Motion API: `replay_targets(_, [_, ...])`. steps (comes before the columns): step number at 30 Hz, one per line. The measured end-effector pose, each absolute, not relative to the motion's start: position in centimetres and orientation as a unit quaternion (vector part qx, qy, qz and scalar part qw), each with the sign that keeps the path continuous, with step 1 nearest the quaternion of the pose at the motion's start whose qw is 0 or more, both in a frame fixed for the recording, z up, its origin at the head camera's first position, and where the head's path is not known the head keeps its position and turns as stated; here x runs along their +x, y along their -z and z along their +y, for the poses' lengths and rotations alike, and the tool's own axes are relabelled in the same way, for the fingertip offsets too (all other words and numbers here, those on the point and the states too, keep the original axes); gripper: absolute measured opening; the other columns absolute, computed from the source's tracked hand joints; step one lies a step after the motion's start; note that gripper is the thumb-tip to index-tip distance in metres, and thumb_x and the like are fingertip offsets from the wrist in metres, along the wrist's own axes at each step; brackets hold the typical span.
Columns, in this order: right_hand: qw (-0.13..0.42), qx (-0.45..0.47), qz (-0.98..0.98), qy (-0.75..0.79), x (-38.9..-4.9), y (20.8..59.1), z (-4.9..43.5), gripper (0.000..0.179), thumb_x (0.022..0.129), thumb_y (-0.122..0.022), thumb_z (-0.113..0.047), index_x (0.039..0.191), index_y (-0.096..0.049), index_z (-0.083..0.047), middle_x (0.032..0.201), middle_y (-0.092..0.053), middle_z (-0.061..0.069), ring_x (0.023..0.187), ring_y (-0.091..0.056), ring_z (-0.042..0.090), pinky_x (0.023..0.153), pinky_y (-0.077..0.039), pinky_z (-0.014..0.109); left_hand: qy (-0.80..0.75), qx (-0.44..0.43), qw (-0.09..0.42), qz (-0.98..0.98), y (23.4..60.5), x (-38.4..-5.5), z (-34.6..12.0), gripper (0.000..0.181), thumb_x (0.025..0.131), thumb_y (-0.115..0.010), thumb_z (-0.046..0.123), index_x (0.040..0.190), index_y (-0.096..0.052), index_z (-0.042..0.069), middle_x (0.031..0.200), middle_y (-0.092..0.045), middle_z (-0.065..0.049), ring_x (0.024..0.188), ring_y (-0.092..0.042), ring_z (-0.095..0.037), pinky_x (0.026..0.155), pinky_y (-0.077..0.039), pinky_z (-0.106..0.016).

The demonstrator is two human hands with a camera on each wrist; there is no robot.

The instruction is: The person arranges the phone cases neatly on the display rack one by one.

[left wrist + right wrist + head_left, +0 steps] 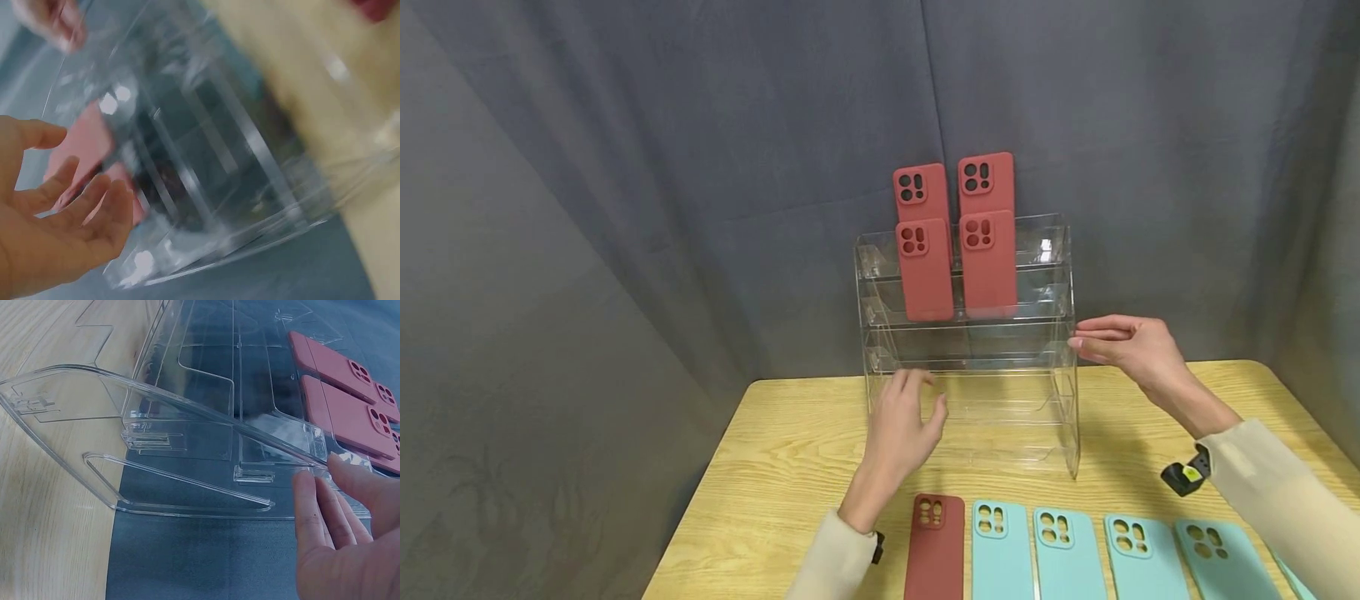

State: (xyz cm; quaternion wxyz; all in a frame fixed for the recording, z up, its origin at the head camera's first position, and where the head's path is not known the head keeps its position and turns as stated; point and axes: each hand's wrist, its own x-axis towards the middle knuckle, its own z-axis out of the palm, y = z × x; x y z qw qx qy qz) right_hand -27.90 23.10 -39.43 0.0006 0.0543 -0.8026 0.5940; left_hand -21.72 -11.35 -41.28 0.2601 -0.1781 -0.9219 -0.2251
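Phone cases (1002, 558) lie in a row on the near part of the bench (790, 467), their lower ends cut off by the edge of the head view. One dark red case (934, 550) is at the left, with light blue ones to its right, the last mostly hidden by the right sleeve (1277, 492). Their long axes run away from the person, fanning slightly, camera cutouts at the far end.

Beyond them, the left hand (898, 429) is raised before the lower left of a clear rack (1067, 404), thumb well apart from its loosely bent fingers, holding nothing; whether it touches the rack cannot be told. The right hand (1150, 350) pinches the edge of the rack's right side panel between thumb and fingertips, its fingers nearly straight.

The rack stands upright on the bench, its tiers running left to right and stepping up away from the person. Two pinkish red cases (927, 275) stand side by side in the second tier from the top, and two more (987, 179) behind them in the top tier. All four stand with long axes upright, leaning slightly back, camera cutouts uppermost. A grey-blue curtain (737, 167) hangs behind.
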Motion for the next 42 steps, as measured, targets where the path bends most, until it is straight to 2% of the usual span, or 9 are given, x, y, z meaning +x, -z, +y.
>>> replay_targets(3, [-0.004, 0.051, -0.806, -0.589, -27.9, 39.5, 23.1, 0.067, 0.095, -0.079, -0.041, 0.142, -0.06, 0.003, 0.095, -0.074, -0.03, 0.094, -0.075, -0.005, 0.083, -0.06, 0.014, 0.208, -0.194, 0.216, -0.934, 44.1, -19.6, -11.7, 0.024, 0.098, -0.072, 0.025, 0.118, -0.072, 0.011, 0.112, -0.074, -0.008, 0.099, -0.071, -0.024, 0.082, -0.06, -0.038])
replay_targets(5, [-0.01, 0.05, -0.807, -0.588, -27.8, 39.5, 23.0, 0.068, 0.095, -0.079, -0.042, 0.142, -0.06, 0.003, 0.095, -0.075, -0.03, 0.095, -0.075, -0.005, 0.084, -0.06, 0.014, 0.19, -0.195, 0.169, -0.947, 46.0, -18.1, -11.9, 0.028, 0.098, -0.072, 0.027, 0.12, -0.072, 0.011, 0.114, -0.074, -0.008, 0.101, -0.071, -0.025, 0.081, -0.06, -0.039])
replay_targets(10, [-0.011, 0.051, -0.808, -0.587, -27.8, 39.3, 23.0, 0.066, 0.095, -0.079, -0.039, 0.142, -0.06, 0.003, 0.095, -0.075, -0.029, 0.093, -0.075, -0.004, 0.085, -0.061, 0.016, 0.12, -0.179, 0.031, -0.976, 49.4, -15.6, -12.2, 0.043, 0.099, -0.07, 0.036, 0.134, -0.067, 0.011, 0.13, -0.067, -0.013, 0.116, -0.065, -0.034, 0.085, -0.059, -0.052])
replay_targets(14, [-0.008, 0.051, -0.806, -0.589, -27.8, 39.2, 23.1, 0.066, 0.095, -0.079, -0.038, 0.142, -0.059, 0.004, 0.094, -0.075, -0.03, 0.091, -0.075, -0.006, 0.084, -0.061, 0.015, 0.079, -0.165, -0.03, -0.983, 50.2, -15.0, -12.2, 0.056, 0.098, -0.071, 0.044, 0.143, -0.061, 0.011, 0.138, -0.061, -0.017, 0.122, -0.06, -0.039, 0.087, -0.058, -0.056])
replay_targets(25, [-0.007, 0.059, -0.798, -0.599, -27.9, 39.5, 23.3, 0.066, 0.096, -0.078, -0.038, 0.142, -0.059, 0.005, 0.096, -0.076, -0.028, 0.096, -0.077, 0.0, 0.085, -0.061, 0.015, 0.074, -0.164, -0.067, -0.981, 50.8, -14.8, -12.2, 0.068, 0.093, -0.075, 0.051, 0.145, -0.058, 0.012, 0.14, -0.058, -0.019, 0.121, -0.058, -0.04, 0.08, -0.059, -0.047])
replay_targets(30, [-0.002, 0.058, -0.805, -0.591, -27.8, 39.4, 23.2, 0.065, 0.096, -0.078, -0.038, 0.141, -0.06, 0.005, 0.095, -0.075, -0.028, 0.095, -0.077, 0.0, 0.084, -0.061, 0.015, 0.072, -0.156, -0.085, -0.981, 50.9, -15.1, -12.2, 0.071, 0.09, -0.077, 0.055, 0.145, -0.057, 0.015, 0.136, -0.059, -0.016, 0.113, -0.06, -0.037, 0.074, -0.057, -0.047])
replay_targets(35, [-0.006, 0.057, -0.808, -0.586, -27.8, 39.2, 23.2, 0.066, 0.096, -0.078, -0.04, 0.141, -0.06, 0.004, 0.098, -0.077, -0.025, 0.095, -0.078, 0.001, 0.086, -0.061, 0.016, 0.071, -0.146, -0.101, -0.982, 50.6, -15.3, -12.2, 0.072, 0.086, -0.078, 0.05, 0.146, -0.057, 0.015, 0.127, -0.06, -0.013, 0.099, -0.056, -0.03, 0.06, -0.053, -0.043])
replay_targets(40, [-0.014, 0.052, -0.808, -0.586, -27.7, 39.3, 23.2, 0.067, 0.096, -0.077, -0.041, 0.142, -0.059, 0.004, 0.1, -0.078, -0.022, 0.093, -0.077, -0.001, 0.083, -0.061, 0.014, 0.073, -0.142, -0.112, -0.981, 50.3, -15.3, -11.8, 0.077, 0.081, -0.076, 0.042, 0.15, -0.054, 0.015, 0.13, -0.059, -0.016, 0.102, -0.054, -0.031, 0.059, -0.054, -0.043])
replay_targets(42, [-0.014, 0.052, -0.807, -0.588, -27.7, 39.3, 23.1, 0.067, 0.097, -0.077, -0.041, 0.143, -0.058, 0.005, 0.099, -0.077, -0.024, 0.092, -0.076, -0.003, 0.083, -0.061, 0.014, 0.065, -0.141, -0.113, -0.981, 50.3, -15.3, -11.7, 0.074, 0.081, -0.074, 0.042, 0.148, -0.056, 0.016, 0.129, -0.058, -0.015, 0.102, -0.053, -0.032, 0.058, -0.053, -0.043])
